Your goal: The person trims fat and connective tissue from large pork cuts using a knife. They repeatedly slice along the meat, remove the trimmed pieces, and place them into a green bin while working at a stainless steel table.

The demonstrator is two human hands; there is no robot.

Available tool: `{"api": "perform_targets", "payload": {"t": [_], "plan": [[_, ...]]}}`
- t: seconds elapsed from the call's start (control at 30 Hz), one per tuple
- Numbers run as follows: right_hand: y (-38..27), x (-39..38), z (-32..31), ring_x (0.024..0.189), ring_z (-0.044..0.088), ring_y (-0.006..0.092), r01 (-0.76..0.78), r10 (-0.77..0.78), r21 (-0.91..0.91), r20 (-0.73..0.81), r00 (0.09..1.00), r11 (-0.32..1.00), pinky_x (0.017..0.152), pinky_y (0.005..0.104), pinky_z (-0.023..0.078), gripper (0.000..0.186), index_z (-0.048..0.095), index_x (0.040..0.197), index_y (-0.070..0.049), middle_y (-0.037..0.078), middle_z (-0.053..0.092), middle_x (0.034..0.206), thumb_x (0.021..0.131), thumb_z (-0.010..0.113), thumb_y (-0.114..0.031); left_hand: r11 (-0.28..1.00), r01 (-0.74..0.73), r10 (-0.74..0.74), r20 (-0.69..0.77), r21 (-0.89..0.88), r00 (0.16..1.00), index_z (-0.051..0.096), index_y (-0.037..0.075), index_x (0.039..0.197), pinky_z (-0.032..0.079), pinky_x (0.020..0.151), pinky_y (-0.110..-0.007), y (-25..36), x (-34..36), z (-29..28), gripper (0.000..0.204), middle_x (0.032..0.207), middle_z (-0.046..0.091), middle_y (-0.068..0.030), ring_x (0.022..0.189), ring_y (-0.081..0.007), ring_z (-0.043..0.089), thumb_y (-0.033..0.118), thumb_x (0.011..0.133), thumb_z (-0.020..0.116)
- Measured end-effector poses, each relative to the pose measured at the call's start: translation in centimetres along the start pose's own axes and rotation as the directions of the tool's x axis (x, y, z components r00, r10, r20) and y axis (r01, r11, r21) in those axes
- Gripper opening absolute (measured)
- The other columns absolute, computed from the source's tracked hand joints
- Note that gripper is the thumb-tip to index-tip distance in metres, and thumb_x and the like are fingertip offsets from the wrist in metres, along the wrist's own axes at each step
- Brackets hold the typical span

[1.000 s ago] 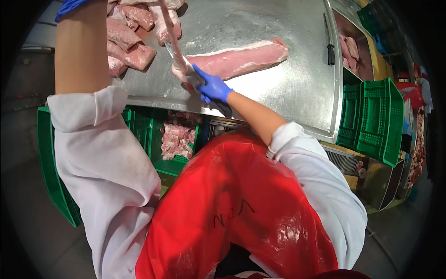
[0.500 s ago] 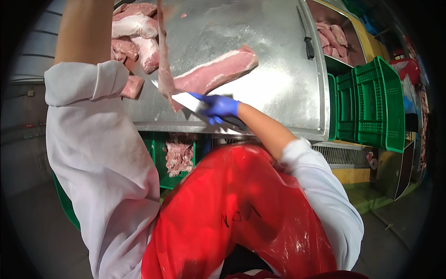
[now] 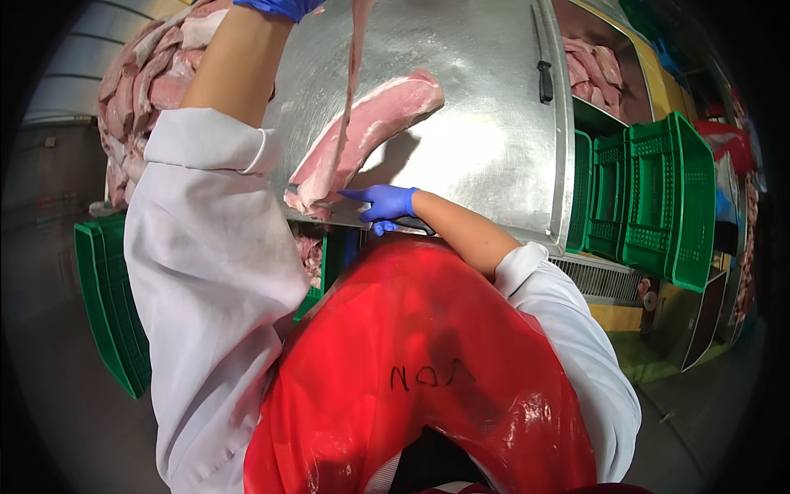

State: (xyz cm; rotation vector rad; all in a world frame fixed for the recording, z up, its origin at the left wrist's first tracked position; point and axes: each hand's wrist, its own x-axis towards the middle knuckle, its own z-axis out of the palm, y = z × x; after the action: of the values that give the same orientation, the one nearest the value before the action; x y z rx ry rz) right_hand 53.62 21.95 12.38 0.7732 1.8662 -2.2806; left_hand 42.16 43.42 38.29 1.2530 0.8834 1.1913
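A long pink piece of meat, like a pork loin (image 3: pixel 385 115), lies slantwise on the metal table. From its near end a thin strip of meat (image 3: pixel 350 99) runs taut up past the top edge of the picture. My right hand (image 3: pixel 387 202), in a blue glove, is closed round the black handle of a knife (image 3: pixel 417 224) beside the loin's near end. Its forefinger stretches toward the meat; the blade is mostly hidden. My left hand (image 3: pixel 280 6), gloved in blue too, is raised at the top edge. Its fingers are out of the picture.
A big heap of meat pieces (image 3: pixel 136 103) is at the left. A second knife (image 3: pixel 544 70) lies along the right side of the metal table (image 3: pixel 494 74). Green crates (image 3: pixel 666 206) stand at the right, near a bin of meat (image 3: pixel 592 70). Another green crate (image 3: pixel 111 296) is low left.
My left arm has swung right, and the strip's upper part has shifted right with it. The loin's near end has moved toward me. My right hand, with the knife, is slightly lower.
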Motion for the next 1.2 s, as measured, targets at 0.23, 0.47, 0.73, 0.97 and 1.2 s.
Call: {"api": "perform_targets", "payload": {"t": [0.23, 0.47, 0.73, 0.97, 1.2], "plan": [[2.6, 1.3, -0.4, 0.057, 0.064, 0.0135, -0.075, 0.075, -0.022, -0.024, 0.997, 0.997, 0.050, 0.0266, 0.055, 0.076, 0.016, 0.160, -0.032, 0.008, 0.063, 0.073, 0.098, 0.051, -0.007, 0.939, -0.216, 0.238, -0.051, 0.268, 0.970, 0.067, 0.006, 0.080, 0.045, 0.052, -0.027, 0.7, -5.3, -9.8, 0.022, 0.068, 0.066, -0.0058, 0.061, -0.0152, 0.061, 0.020, 0.093, 0.057], [-0.2, -5.5, -1.8, 0.058, 0.064, 0.0151, -0.138, 0.114, -0.262, -0.105, 0.988, 0.955, 0.057, 0.0309, 0.055, 0.068, 0.026, 0.159, -0.024, 0.010, 0.067, 0.075, 0.098, 0.052, -0.011, 0.974, -0.043, 0.158, -0.531, 0.222, 0.833, 0.064, 0.007, 0.088, 0.046, 0.058, -0.028, 5.8, -16.2, -38.3, 0.017, 0.076, 0.060, -0.0015, 0.066, -0.0121, 0.056, 0.021, 0.095, 0.060], [-0.7, -3.9, -1.5, 0.058, 0.066, 0.0133, -0.128, 0.106, -0.024, -0.417, 0.903, 0.992, 0.054, 0.0296, 0.055, 0.069, 0.026, 0.159, -0.025, 0.010, 0.067, 0.072, 0.097, 0.054, -0.009, 0.156, 0.651, 0.351, -0.658, 0.743, 0.667, 0.059, 0.001, 0.115, 0.049, 0.080, -0.039, -6.1, -31.2, -48.1, 0.044, 0.107, 0.061, -0.0149, 0.096, -0.0278, 0.059, 0.028, 0.083, 0.073], [-0.7, 5.3, -0.6, 0.066, 0.070, 0.0338, -0.239, 0.009, -0.376, -0.521, 0.853, 0.895, 0.073, 0.0440, 0.057, 0.075, 0.015, 0.160, -0.031, 0.024, 0.069, 0.081, 0.095, 0.051, -0.020, 0.131, -0.146, -0.407, 0.188, 0.981, 0.894, 0.061, 0.008, 0.122, 0.042, 0.100, -0.048, -20.8, -34.8, -25.4, 0.054, 0.121, 0.059, -0.0170, 0.115, -0.0370, 0.056, 0.028, 0.074, 0.075], [-4.7, 8.7, 4.3, 0.090, 0.067, 0.0468, -0.207, -0.023, -0.446, -0.457, 0.889, 0.871, 0.085, 0.0508, 0.052, 0.071, 0.017, 0.159, -0.023, 0.034, 0.066, 0.097, 0.096, 0.050, -0.025, -0.151, -0.233, -0.127, 0.215, 0.961, 0.968, 0.064, 0.011, 0.092, 0.044, 0.084, -0.042, -22.2, -38.3, -25.1, 0.015, 0.087, 0.064, -0.0086, 0.088, -0.0285, 0.062, 0.023, 0.084, 0.061]]}}
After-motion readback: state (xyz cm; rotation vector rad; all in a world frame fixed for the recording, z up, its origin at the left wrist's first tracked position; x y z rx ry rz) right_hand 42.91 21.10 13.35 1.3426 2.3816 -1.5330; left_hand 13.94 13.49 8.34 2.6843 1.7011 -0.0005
